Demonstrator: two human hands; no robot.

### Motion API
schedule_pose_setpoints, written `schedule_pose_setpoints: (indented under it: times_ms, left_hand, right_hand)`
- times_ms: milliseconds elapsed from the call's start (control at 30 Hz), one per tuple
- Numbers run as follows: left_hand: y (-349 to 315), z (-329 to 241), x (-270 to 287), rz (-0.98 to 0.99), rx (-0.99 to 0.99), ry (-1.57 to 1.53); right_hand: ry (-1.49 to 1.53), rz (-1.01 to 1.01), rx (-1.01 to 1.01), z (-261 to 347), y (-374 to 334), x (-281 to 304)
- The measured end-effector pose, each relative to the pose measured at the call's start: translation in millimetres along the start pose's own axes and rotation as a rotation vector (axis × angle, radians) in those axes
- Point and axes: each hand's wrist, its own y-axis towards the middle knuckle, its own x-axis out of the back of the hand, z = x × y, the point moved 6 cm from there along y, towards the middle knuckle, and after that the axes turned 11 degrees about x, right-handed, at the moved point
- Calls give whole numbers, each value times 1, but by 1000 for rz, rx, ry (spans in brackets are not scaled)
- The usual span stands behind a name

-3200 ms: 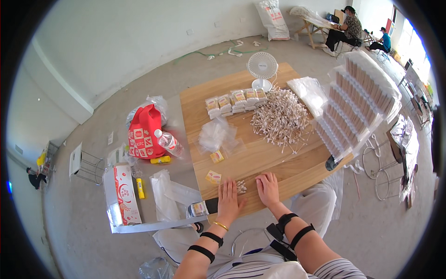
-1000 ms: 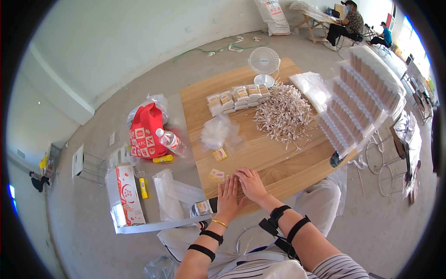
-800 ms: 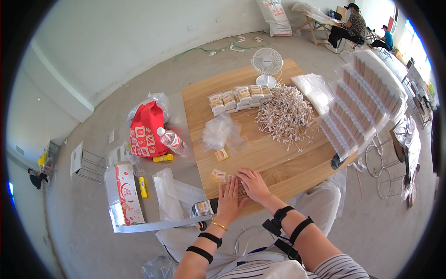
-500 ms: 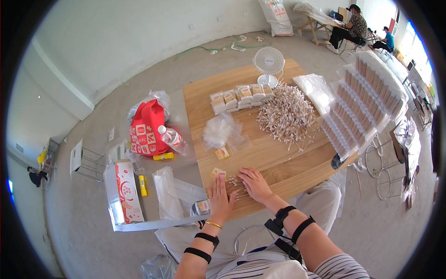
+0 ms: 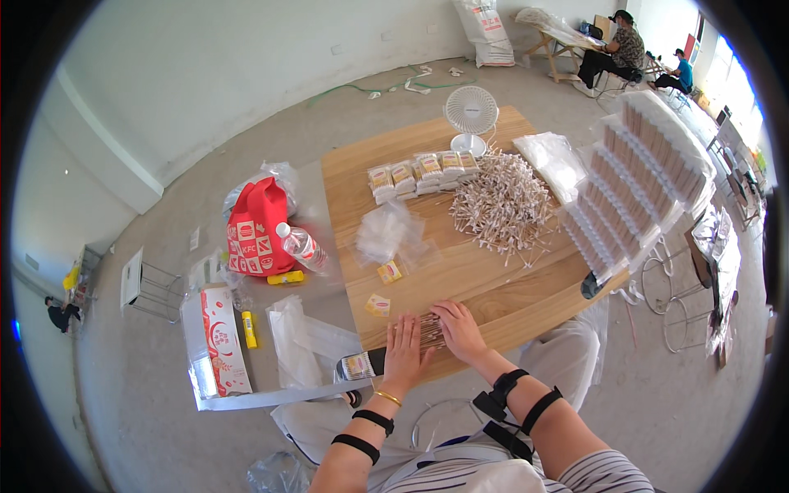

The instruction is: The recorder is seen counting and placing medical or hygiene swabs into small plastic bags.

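A row of cotton swabs (image 5: 430,330) lies on the wooden table's near edge, between my two hands. Flat beside their left ends is my left hand (image 5: 403,355), fingers stretched out. At their right ends my right hand (image 5: 462,330) rests with its fingers extended and slightly bent, touching them. Just past my left fingertips lies a small yellow-and-white card (image 5: 378,306); another yellow card (image 5: 389,272) lies farther off by clear plastic bags (image 5: 386,232). Left of my left wrist, a small pack of swabs (image 5: 357,366) sits at the table corner. My palms are hidden.
A large heap of loose swabs (image 5: 501,205), filled packs (image 5: 419,174) and a white fan (image 5: 471,115) stand at the back. Swabs in rows (image 5: 633,193) are stacked right. On the left are a red bag (image 5: 259,230), a water bottle (image 5: 300,244) and glue sticks (image 5: 250,329). People sit far off.
My left hand has shifted slightly right, toward my right hand, uncovering more of the yellow-and-white card. The swabs between the hands look more gathered. The whole view has shifted slightly.
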Motion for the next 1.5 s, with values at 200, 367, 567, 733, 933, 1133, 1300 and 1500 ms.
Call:
schedule_pose_setpoints:
  times_ms: [200,367,567,733,933,1133,1300,1500]
  left_hand:
    - [18,-8,0,73,2,144]
    - [6,-13,1,66,-36,272]
    - [4,-14,-1,83,-3,225]
    - [5,-6,20,32,56,-158]
    - [17,21,13,-171,173,-569]
    - [34,0,-9,-126,145,-840]
    - [17,10,21,-229,164,-628]
    - [-5,-13,-5,-12,26,78]
  right_hand:
    - [-92,-72,-61,-10,-10,19]
    - [-119,-63,-59,-9,-11,19]
    - [-100,-85,-56,-8,-9,21]
    - [95,-184,-178,-16,-11,23]
    - [309,-238,-205,-2,7,-5]
    - [403,-246,-160,13,19,-36]
    - [238,-286,-209,-12,1,4]
    - [-261,-85,-122,-19,-25,33]
